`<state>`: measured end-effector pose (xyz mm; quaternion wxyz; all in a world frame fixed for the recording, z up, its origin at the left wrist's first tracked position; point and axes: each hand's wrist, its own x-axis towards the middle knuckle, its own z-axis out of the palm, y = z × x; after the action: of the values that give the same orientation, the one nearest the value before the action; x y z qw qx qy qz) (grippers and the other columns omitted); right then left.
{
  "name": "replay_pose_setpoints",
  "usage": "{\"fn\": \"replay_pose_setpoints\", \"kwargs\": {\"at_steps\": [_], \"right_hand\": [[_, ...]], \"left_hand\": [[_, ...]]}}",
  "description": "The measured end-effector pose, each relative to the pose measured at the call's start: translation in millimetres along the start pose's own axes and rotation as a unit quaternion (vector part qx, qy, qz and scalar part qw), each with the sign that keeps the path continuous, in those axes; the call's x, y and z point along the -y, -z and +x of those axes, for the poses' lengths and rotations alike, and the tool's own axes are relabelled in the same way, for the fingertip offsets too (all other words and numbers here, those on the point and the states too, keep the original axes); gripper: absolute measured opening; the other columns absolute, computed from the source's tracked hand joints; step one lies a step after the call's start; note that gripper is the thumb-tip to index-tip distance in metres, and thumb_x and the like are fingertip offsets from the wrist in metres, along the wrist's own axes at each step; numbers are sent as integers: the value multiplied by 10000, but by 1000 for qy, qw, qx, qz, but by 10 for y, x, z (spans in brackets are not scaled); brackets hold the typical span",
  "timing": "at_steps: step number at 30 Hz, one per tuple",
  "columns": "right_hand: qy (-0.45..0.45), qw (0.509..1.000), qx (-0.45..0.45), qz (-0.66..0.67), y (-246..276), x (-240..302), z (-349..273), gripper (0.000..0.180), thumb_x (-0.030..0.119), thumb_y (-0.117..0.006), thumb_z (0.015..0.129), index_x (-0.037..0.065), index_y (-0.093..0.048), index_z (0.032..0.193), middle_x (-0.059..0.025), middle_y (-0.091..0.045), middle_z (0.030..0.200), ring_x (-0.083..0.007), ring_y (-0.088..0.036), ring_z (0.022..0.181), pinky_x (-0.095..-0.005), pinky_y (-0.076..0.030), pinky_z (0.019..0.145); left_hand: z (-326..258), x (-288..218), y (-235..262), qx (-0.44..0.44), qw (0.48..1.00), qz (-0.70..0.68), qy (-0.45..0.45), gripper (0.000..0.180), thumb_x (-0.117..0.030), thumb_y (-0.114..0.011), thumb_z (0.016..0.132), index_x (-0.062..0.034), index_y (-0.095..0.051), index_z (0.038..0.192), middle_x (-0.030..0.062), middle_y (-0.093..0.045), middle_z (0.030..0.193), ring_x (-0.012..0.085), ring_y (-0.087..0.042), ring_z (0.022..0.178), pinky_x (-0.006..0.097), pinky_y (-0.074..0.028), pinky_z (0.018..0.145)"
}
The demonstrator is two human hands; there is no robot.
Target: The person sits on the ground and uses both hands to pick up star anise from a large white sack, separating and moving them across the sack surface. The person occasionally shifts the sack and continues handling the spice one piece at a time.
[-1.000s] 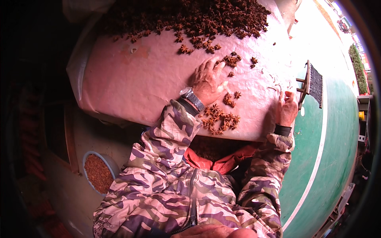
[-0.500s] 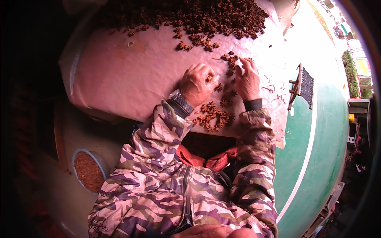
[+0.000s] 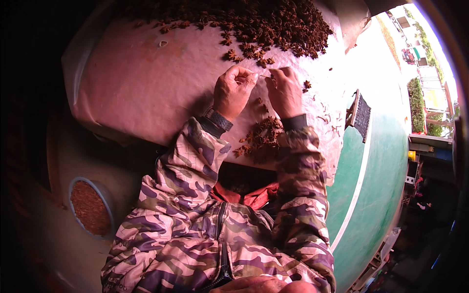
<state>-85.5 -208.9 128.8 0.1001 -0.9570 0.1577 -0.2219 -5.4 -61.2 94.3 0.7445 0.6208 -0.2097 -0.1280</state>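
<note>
My left hand (image 3: 233,92) is over the covered table, its thumb and fingers pinched together; what they hold, if anything, is hidden. Close beside it, my right hand (image 3: 285,93) has its fingertips closed on a thin stem (image 3: 264,76) that shows in the gap between the two hands. Below them, near the table's front edge, lies a small pile of brown star anise (image 3: 264,134). A large heap of star anise (image 3: 278,24) spreads across the far side, with a few pods loose at its near edge. One lone star anise (image 3: 307,86) sits right of my right hand.
Pale sheeting covers the table (image 3: 141,88). Thin stem bits (image 3: 330,117) are scattered at its right side. A blue-rimmed tub of brown bits (image 3: 90,207) stands on the floor at left. To the right, a dark woven-topped stool (image 3: 360,116) stands on the green floor (image 3: 381,195).
Both hands have moved up and closer together, away from the near pile. Loose star anise that lay between them are fewer. The whole view has shifted slightly.
</note>
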Motion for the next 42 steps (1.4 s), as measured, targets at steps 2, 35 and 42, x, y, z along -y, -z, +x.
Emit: {"fn": "replay_pose_setpoints", "kwargs": {"at_steps": [2, 35, 42], "right_hand": [[42, 993, 75, -84, -203, 18, 140, 179, 104, -642, 851, 65, -728, 1003, -132, -653, 1083, -363, -577, 1148, -493, -484, 933], [-18, 986, -64, 151, 120, 224, -411, 91, 13, -646, 945, 17, -594, 1020, -181, -633, 958, -358, -670, 863, -415, -531, 726], [-163, 939, -42, 301, 236, 276, -700, 135, 129, -586, 1033, -5, -598, 1030, -129, -727, 787, -202, -701, 708, -352, -543, 669]], "left_hand": [[13, 68, 65, -9, 1000, -16, 5, 194, -192, -750, 967, -4, -703, 960, -20, -689, 832, 40, -588, 760, 226, -505, 711], [-69, 426, -266, 84, 991, -95, 35, 190, -173, -719, 971, 7, -663, 945, 94, -741, 840, 171, -717, 746, 321, -571, 662], [-172, 117, -217, 221, 936, -187, 200, 162, -176, -649, 1035, -22, -681, 994, 11, -696, 857, 56, -648, 727, 223, -551, 617]]}}
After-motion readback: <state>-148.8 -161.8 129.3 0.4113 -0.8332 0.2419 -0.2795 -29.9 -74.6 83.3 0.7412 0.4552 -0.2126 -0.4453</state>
